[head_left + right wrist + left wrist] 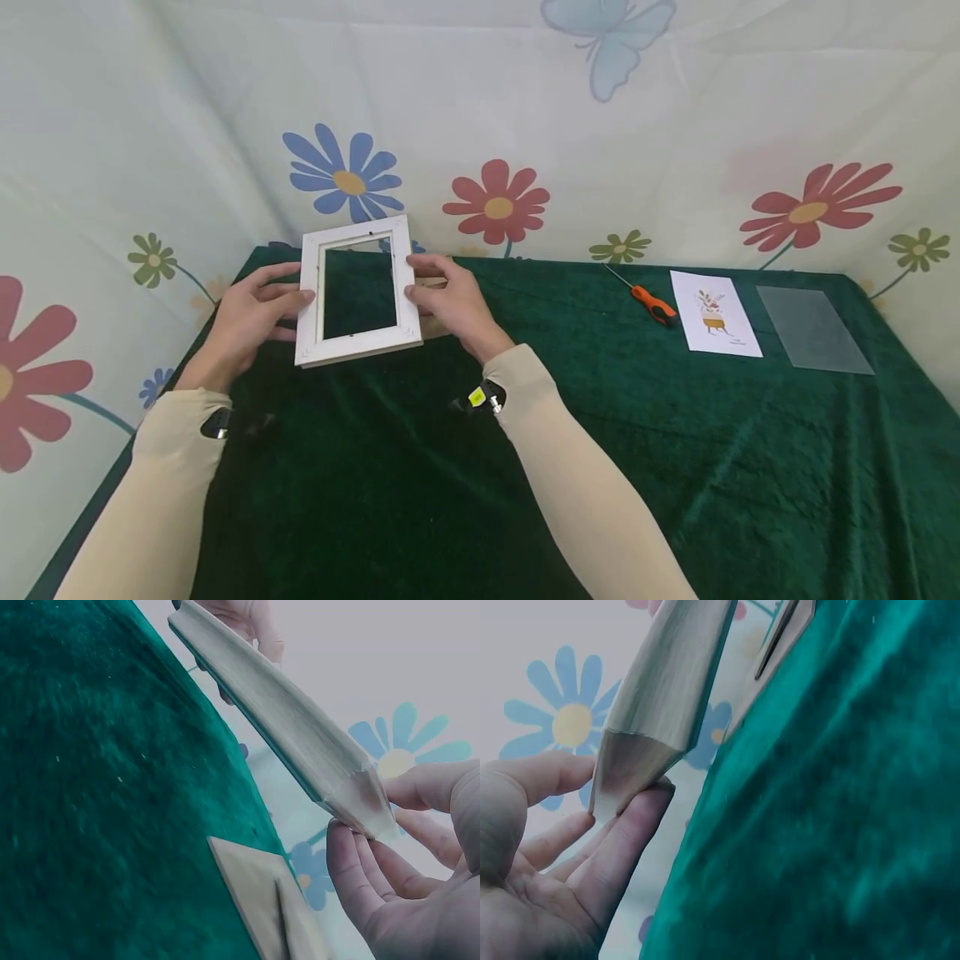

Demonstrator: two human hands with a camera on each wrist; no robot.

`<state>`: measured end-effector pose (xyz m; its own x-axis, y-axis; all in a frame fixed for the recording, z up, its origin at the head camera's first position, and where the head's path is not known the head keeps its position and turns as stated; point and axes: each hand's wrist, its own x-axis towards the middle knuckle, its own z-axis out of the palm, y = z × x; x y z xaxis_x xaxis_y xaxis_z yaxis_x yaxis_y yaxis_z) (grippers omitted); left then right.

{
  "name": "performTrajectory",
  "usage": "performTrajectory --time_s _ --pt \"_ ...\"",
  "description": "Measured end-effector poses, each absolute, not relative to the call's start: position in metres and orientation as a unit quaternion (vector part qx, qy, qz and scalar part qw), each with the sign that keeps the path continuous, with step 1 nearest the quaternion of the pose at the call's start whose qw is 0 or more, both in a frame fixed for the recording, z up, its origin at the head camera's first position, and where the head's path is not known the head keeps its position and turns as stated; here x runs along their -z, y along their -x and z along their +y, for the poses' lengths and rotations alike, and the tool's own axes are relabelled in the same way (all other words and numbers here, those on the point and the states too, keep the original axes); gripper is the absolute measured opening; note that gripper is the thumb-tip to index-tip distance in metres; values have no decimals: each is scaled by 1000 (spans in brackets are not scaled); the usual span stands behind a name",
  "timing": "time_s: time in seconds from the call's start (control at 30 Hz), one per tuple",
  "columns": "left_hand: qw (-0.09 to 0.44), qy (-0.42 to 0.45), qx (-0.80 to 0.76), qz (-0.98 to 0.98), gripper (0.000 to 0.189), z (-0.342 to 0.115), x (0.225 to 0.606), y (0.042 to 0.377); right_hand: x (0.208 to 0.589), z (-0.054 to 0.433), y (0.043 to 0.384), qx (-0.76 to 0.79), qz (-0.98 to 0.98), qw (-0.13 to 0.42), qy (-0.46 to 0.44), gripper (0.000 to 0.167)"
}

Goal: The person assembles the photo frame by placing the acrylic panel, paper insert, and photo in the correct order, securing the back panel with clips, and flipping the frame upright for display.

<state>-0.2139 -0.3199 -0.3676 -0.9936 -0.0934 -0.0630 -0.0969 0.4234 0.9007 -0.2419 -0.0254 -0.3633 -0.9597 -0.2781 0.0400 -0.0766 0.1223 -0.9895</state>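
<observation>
Frame (363, 342): likely light, stiff; hold by 2 long sides, where left hand (250, 313) and right hand (456, 302) clamp their fingers

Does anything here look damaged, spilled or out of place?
Nothing stands out: the held white rectangular picture frame looks intact, and the orange-handled screwdriver, white paper print and translucent rectangular sheet lie side by side on green cloth.

The 2 arms (596, 496) reach forward, with the left hand (246, 321) and right hand (459, 305) apart, facing each other, each in a pinching grip.
</observation>
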Motion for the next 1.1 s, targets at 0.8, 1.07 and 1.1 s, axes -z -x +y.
performTrajectory --time_s 0.8,1.07,1.1 --pt "-33 3 -544 838 70 -250 358 210 345 47 234 566 808 56 156 51" --pt "-27 -9 -549 836 65 -227 362 215 346 74 230 557 815 68 146 52" --pt "-26 -10 -549 836 65 -224 362 216 347 77 229 558 814 69 145 52"
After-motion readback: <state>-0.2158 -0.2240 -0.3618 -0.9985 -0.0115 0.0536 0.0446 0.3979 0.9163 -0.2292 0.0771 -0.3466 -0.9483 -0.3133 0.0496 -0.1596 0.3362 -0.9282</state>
